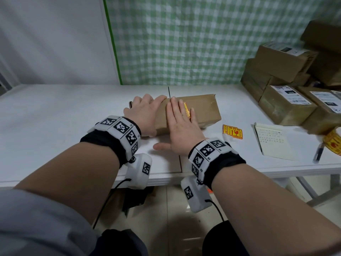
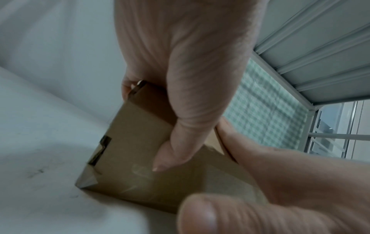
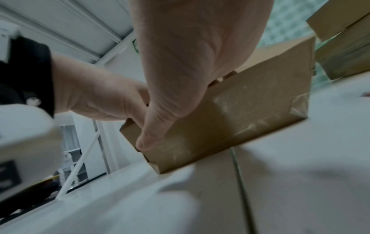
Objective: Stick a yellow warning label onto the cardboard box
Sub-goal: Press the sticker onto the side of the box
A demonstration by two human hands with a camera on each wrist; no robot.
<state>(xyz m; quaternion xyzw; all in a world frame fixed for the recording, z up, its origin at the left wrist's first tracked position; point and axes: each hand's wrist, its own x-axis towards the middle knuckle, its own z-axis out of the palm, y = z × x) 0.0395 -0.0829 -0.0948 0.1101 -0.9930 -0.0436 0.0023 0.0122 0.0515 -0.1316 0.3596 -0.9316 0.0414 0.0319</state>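
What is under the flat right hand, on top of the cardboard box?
A yellow warning label shows between the fingers of the right hand on the cardboard box. Most of it is covered.

Yellow label [image 1: 186,111] mostly hidden under right hand [image 1: 181,126]; label roll [image 1: 333,143] cut by edge, blurred.

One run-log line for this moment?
left hand: grips cardboard box end | right hand: flat, pressing yellow label on top | phase: smoothing

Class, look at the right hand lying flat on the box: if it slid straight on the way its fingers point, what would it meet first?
The right hand points across the cardboard box top; its fingers already cover the yellow label. Beyond the box's far edge, only white table, then probably the checked backdrop.
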